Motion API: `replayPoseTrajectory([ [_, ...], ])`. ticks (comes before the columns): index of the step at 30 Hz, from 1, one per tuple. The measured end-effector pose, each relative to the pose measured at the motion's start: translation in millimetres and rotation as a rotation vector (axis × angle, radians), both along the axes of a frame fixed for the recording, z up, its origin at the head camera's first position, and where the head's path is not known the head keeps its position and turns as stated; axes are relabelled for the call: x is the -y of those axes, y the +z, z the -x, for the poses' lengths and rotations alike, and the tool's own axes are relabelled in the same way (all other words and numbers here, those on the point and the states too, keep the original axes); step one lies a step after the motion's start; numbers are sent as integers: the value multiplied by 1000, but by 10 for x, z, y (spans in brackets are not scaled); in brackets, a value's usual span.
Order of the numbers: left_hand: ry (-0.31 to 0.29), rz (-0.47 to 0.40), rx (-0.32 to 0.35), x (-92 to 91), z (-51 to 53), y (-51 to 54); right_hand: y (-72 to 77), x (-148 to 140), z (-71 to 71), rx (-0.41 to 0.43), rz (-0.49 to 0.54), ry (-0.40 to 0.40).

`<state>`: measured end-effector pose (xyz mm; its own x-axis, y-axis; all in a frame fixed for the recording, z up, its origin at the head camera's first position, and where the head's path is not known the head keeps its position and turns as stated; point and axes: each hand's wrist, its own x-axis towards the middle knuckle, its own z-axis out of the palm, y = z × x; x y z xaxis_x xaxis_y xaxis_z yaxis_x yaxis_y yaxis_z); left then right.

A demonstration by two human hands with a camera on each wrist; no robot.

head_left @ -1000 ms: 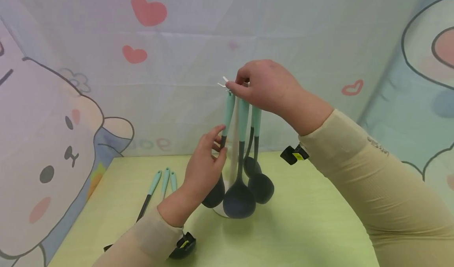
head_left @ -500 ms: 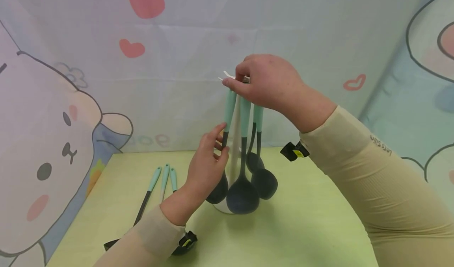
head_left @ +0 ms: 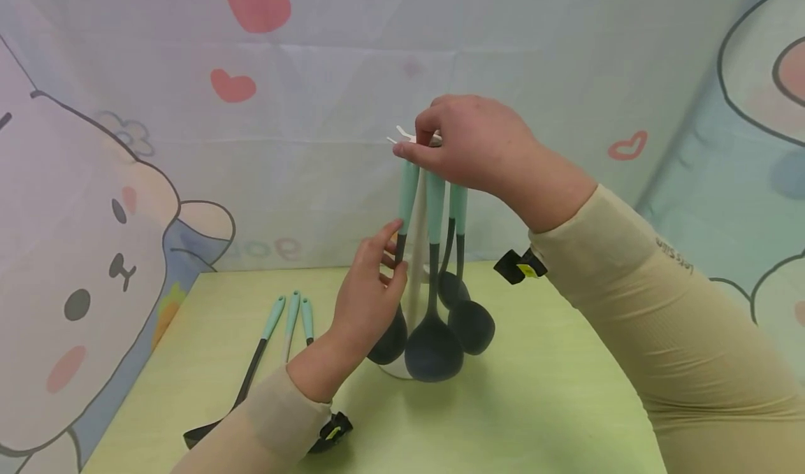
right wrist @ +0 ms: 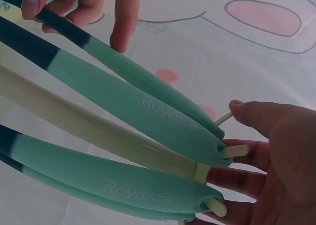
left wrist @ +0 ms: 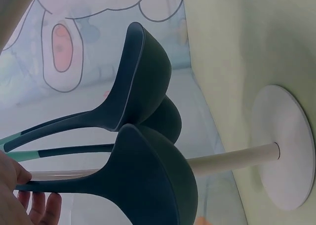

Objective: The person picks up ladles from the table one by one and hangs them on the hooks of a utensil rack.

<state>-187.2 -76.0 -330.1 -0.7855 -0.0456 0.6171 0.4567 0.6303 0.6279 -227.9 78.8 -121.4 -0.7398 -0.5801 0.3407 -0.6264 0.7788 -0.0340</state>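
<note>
My left hand (head_left: 367, 289) pinches the dark shaft of a ladle (left wrist: 153, 180) with a mint-green handle, thumb on one side and fingers on the other. This ladle hangs at the left of a white utensil stand (left wrist: 237, 158). At the top of the stand my right hand (head_left: 487, 142) holds the hooked head, its thumb against one hook and its fingers behind the post. A wide-bowled front ladle (head_left: 434, 348) hangs from the hooks, with a round-bowled utensil (head_left: 472, 327) and another dark utensil (head_left: 453, 290) behind it. My right thumb hides the held ladle's handle top in the head view.
On the green table (head_left: 553, 376) at left lie a dark-shafted utensil (head_left: 273, 320), a pale-shafted one (head_left: 293, 313) and a third mint handle (head_left: 307, 313); my left forearm covers parts of them. A printed cloth backdrop (head_left: 339, 96) stands behind. The stand's round base (left wrist: 284, 185) rests on the table.
The held ladle's handle top has gone up behind my right thumb. The hanging ladles have shifted slightly right, and the head view has tilted slightly. Both hands keep their hold.
</note>
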Motion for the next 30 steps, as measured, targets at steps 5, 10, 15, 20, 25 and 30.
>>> replayPoseTrajectory([
  [5, -6, 4, -11, -2, -3, -13, -24, -9, -10, -1, 8, -5],
  [10, -7, -19, -17, -8, 0, -13, -34, -16, -14, -18, 3, -3],
  [15, -18, -87, 34, -24, 6, -23, -43, -17, -22, -35, -25, 0],
  [20, -29, -104, 48, -29, 11, -20, -43, -19, -26, -40, -31, 1],
  [25, -41, -104, 45, -28, 27, -28, -53, -30, -21, -53, -24, 7],
  [30, -48, -105, 56, -19, 34, -40, -74, -38, -11, -60, -17, 16],
])
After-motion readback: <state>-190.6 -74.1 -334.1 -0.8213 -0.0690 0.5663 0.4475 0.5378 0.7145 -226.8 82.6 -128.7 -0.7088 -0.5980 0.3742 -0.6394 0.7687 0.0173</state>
